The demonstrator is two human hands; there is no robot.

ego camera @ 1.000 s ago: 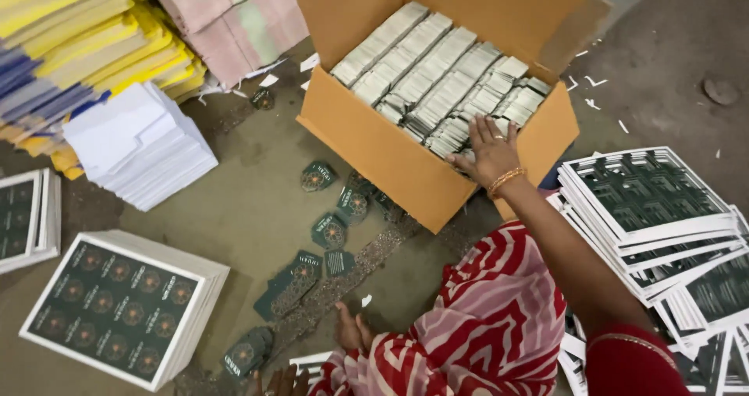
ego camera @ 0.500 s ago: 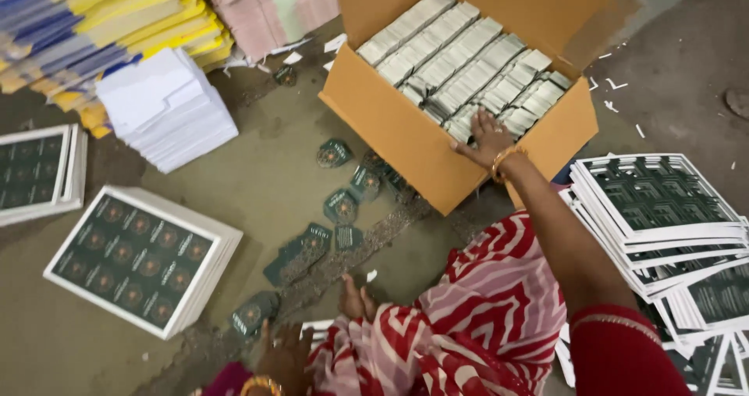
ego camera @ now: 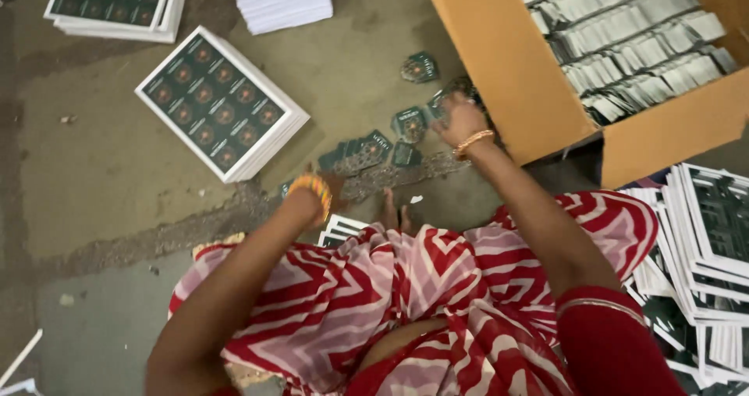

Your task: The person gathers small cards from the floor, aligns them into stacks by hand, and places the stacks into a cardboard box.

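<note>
Labels (ego camera: 367,150) lie loose on the floor beside the box (ego camera: 523,92) as your right hand (ego camera: 460,119) closes on some, your left hand (ego camera: 320,185)'s grip hidden.

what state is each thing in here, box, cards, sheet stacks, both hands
cardboard box: open, packed with rows of bundled cards
loose dark cards: scattered on the floor
printed sheet stack: squared, lying flat
right hand: on the loose cards beside the box
left hand: low over the cards; grip hidden
</note>
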